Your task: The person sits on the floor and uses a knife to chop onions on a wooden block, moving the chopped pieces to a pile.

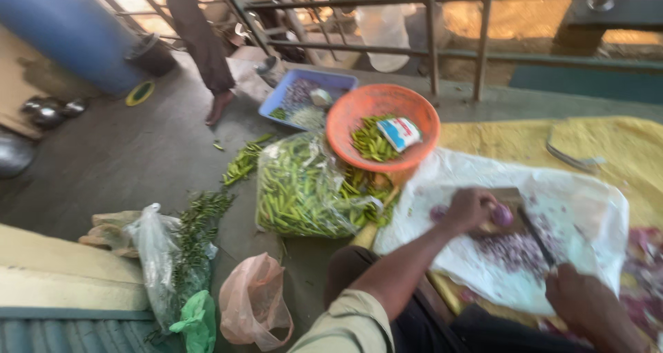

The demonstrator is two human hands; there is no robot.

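Head view, nearest first: the right hand [587, 301] is closed around the handle of a knife [537, 237], whose thin dark blade lies across a heap of finely chopped purple onion [514, 248]. Just left of the knife, the left hand [469, 208] is curled over a rounded purple onion piece [502, 215], pinning it to a wooden board [510, 200]. Under the board spreads a crinkled white plastic sheet [587, 208], itself on a coarse yellow cloth [621, 149]. Left of the board sits a glossy clear bag [304, 187] stuffed with slim green chillies. Beyond the board stands a round orange plastic bowl [345, 115] holding chillies and a small white packet [399, 132]. Beyond the bowl lies a rectangular blue tray [338, 80]. Farther off, another person's hand [219, 106] hangs above the grey floor [124, 160].
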